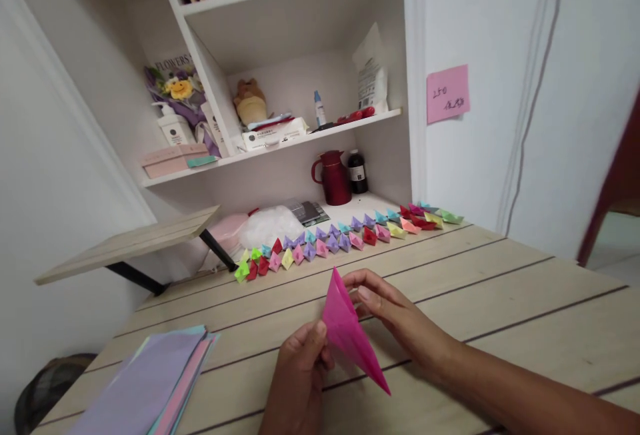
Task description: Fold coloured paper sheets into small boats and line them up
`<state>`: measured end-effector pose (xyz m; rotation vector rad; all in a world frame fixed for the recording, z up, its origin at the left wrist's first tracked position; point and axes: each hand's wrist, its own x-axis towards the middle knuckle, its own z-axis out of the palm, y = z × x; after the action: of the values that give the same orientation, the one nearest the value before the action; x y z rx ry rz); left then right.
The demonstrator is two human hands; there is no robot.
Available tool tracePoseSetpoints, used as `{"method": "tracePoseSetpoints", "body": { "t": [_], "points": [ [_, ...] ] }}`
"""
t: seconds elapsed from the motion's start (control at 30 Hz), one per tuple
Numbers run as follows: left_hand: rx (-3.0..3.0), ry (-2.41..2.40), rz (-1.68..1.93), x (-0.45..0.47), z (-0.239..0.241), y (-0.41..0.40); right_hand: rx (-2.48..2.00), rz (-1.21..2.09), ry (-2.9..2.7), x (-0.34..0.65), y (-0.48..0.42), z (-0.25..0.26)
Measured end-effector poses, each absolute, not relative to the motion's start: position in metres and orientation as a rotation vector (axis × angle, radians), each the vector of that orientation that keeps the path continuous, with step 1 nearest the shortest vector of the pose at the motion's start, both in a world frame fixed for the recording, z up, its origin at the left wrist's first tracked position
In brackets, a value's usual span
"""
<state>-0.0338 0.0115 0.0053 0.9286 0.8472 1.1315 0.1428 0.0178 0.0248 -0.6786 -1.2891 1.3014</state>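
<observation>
Item: one magenta paper piece, folded to a pointed, flattened form point(347, 332); held above the pale wood-plank bench point(475, 295), between the two hands, slanting from upper left to lower right.

Left hand point(303, 362): rises from the bottom edge, thumb uppermost; fingers closed in a pinch on the paper's left edge.

Right hand point(387, 305): forearm laid diagonally from the lower right corner; wrist low, fingers loosely curved toward the paper's upper right edge, narrowly spaced; cannot tell whether the fingertips touch it.

Also on the bench: small folded-paper boats in many colours point(333, 243), in long rows beyond the hands; stack of lilac, pink and blue paper sheets point(145, 382), left of the left hand.

Behind the boats: dark red lidded jug point(336, 178), beside a dark bottle with white label point(357, 172).
</observation>
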Motion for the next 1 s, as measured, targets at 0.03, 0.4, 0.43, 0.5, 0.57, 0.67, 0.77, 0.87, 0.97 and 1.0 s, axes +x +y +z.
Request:
{"method": "tracePoseSetpoints", "body": {
  "t": [0.03, 0.4, 0.43, 0.5, 0.57, 0.67, 0.77, 0.87, 0.97, 1.0],
  "points": [
    [0.935, 0.846, 1.127, -0.0339, 0.0058, 0.0112, -0.664, 1.304, -1.288, 0.1429, 0.0175, 0.0259],
    [1.030, 0.912, 1.051, -0.0344, 0.0058, 0.0144, -0.587, 1.341, -1.237, 0.1454, 0.0164, 0.0335],
    [1.032, 0.917, 1.048, -0.0344, 0.0060, 0.0141, -0.580, 1.353, -1.230, 0.1454, 0.0169, 0.0328],
    [1.034, 0.919, 1.046, -0.0343, 0.0066, 0.0139, -0.571, 1.378, -1.222, 0.1454, 0.0174, 0.0320],
    [1.035, 0.916, 1.050, -0.0342, 0.0070, 0.0138, -0.575, 1.396, -1.228, 0.1455, 0.0174, 0.0317],
    [1.023, 0.904, 1.045, -0.0342, 0.0078, 0.0138, -0.585, 1.401, -1.235, 0.1457, 0.0175, 0.0314],
    [1.017, 0.892, 1.032, -0.0344, 0.0088, 0.0135, -0.594, 1.405, -1.224, 0.1455, 0.0186, 0.0305],
    [1.005, 0.890, 1.013, -0.0349, 0.0097, 0.0131, -0.589, 1.420, -1.219, 0.1453, 0.0197, 0.0293],
    [0.995, 0.879, 0.996, -0.0360, 0.0094, 0.0134, -0.581, 1.423, -1.225, 0.1454, 0.0196, 0.0285],
    [0.996, 0.875, 0.994, -0.0365, 0.0090, 0.0137, -0.581, 1.423, -1.230, 0.1454, 0.0194, 0.0283]
  ]
}}
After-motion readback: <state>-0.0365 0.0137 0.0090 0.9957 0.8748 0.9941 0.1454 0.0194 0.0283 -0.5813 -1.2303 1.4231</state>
